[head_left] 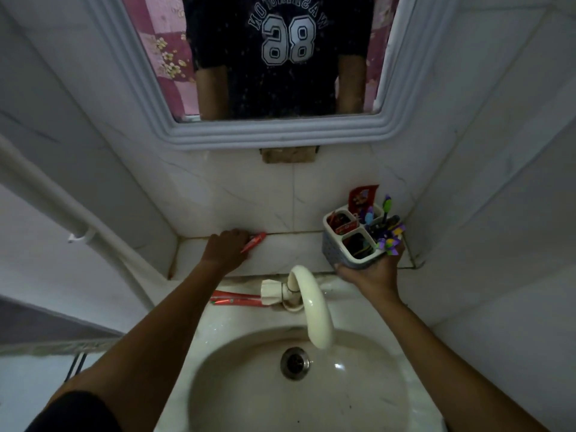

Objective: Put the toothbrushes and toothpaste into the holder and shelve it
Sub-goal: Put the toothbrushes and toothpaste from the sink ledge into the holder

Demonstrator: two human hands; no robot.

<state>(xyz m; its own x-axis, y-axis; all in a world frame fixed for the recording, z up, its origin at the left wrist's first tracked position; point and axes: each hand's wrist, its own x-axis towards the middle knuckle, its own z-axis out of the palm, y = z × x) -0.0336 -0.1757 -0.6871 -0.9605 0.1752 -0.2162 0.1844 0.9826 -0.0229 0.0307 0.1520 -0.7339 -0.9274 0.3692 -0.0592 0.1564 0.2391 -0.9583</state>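
Reaching to the back of the tiled ledge (280, 251) with the left hand (226, 249), fingers (238, 235) closing around a small red toothpaste tube (254, 241). Lying flat, long way slanting, cap end pointing up and right toward the wall, other end hiding under the hand. Holding the holder (349, 244) from below in the right hand (371, 269), fingers wrapping its base, over the right end of the ledge. Standing upright, open top facing up, four pockets showing. Sticking up from the back pockets: toothbrushes (386, 207) and a red packet (361, 198). Clinging to the holder's right side: purple flowers (391, 238). Lying on the sink rim (237, 316), another red tube (237, 299), long way left to right, right end tucking behind the tap (308, 304). Curving up and over the sink bowl between both arms, the white tap spout. Hanging above on the wall, a mirror (274, 132).
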